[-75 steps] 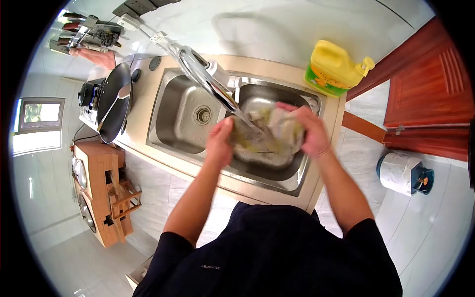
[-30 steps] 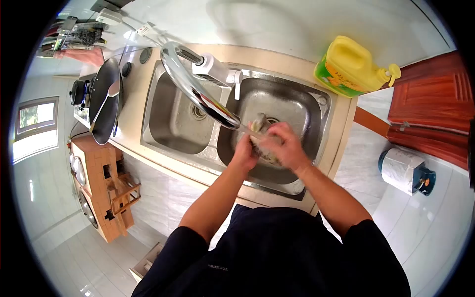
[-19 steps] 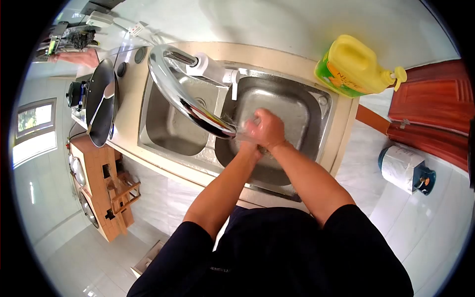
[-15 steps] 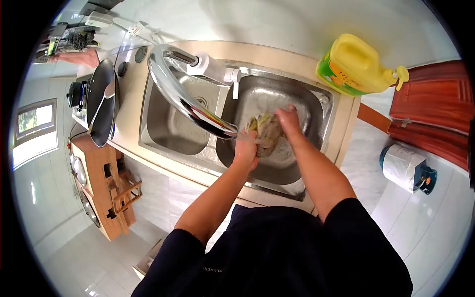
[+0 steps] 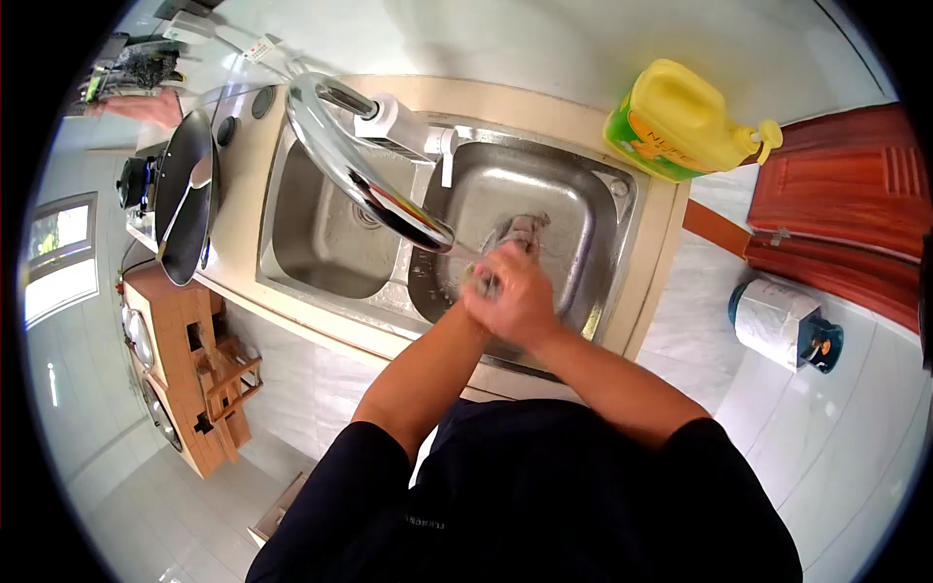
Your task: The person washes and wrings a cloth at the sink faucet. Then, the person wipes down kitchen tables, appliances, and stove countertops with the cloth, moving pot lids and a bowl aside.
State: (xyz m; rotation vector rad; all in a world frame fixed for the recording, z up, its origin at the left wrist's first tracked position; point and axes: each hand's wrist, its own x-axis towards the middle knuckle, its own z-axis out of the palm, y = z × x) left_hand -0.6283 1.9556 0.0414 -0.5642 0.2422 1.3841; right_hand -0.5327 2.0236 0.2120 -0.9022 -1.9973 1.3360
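While the faucet point(image 5: 335, 167) appears to run, cloth point(image 5: 520, 231) is bunched at the hands over the right basin point(image 5: 575, 216)

Cloth: 1, grey-brown, partly blurred. Bunched just beside the spout tip, presumably so the stream hits it and runoff lands in the basin. One end pokes out past the fingers toward the far side.

Hands: 2. Right hand point(image 5: 520, 296) is on top, wrapped round the cloth. Left hand point(image 5: 473, 313) is mostly hidden beneath it, so can't tell whether it grips. Working them this close probably gives a firmer hold on something wet and floppy.

Basins: 2, side by side in the desk point(image 5: 238, 194). Faucet: 1, swung toward the right one, likely to feed it. Left basin point(image 5: 316, 255) shows 1 drain.

Yellow jug: 1 point(image 5: 671, 112), far right corner, pump on top. Probably parked there to be reachable yet clear of the elbows.

Wok: 1 point(image 5: 197, 228), left end, with 1 spatula point(image 5: 200, 175) resting in it, likely so it doesn't dirty the desk. Dark discs: 2 point(image 5: 262, 102), between wok and wall. Gas cylinder: 1 point(image 5: 826, 348), on the floor, right.
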